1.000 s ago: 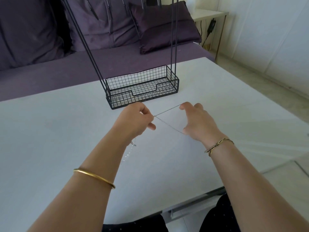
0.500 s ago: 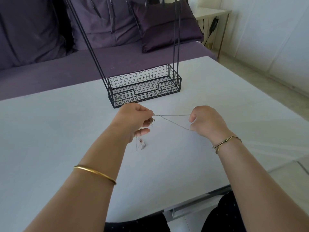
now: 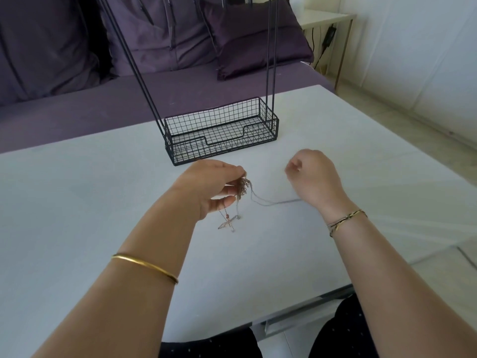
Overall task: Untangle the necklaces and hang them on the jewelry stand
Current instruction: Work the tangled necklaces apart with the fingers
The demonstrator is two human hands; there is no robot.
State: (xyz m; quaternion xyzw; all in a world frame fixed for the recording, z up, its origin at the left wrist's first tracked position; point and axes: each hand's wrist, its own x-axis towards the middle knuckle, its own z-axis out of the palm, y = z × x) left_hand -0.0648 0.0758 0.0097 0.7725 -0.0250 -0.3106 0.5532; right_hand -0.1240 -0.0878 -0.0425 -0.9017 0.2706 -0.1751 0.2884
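Fingers (image 3: 229, 169) of the left hand (image 3: 211, 187) are pinched together on the necklaces (image 3: 242, 186), thumb under, fingertips over. The knotted clump sits right at those fingertips, raised off the surface (image 3: 90, 202). Pendants (image 3: 229, 223) hang from the clump below the left hand, at or just above the surface; can't tell if touching.

One loose strand (image 3: 271, 203) leaves the clump on its right side, sags, then runs roughly left to right toward the right hand (image 3: 316, 177) and goes out of sight under the heel of that hand. Right fingers are curled into a loose fist. Whether they actually pinch the strand is hidden, cannot tell. The hands are apart, and the clump is between them but far nearer the left.

Key relation: the strand's long axis lies across the body, slack, knot at its left end. So the tangle lies left of the right fingers. Left hand reads as the anchor, right as the working hand.

Judged step: untangling, nothing separated yet. The next move likely needs the right fingers to reach over to the clump or draw the strand rightward, away from it. A hard pull could tighten the knot.

Jewelry stand (image 3: 274, 126) sits beyond both hands, wire basket base on the surface, rods rising out of view. No necklace on the part that shows.
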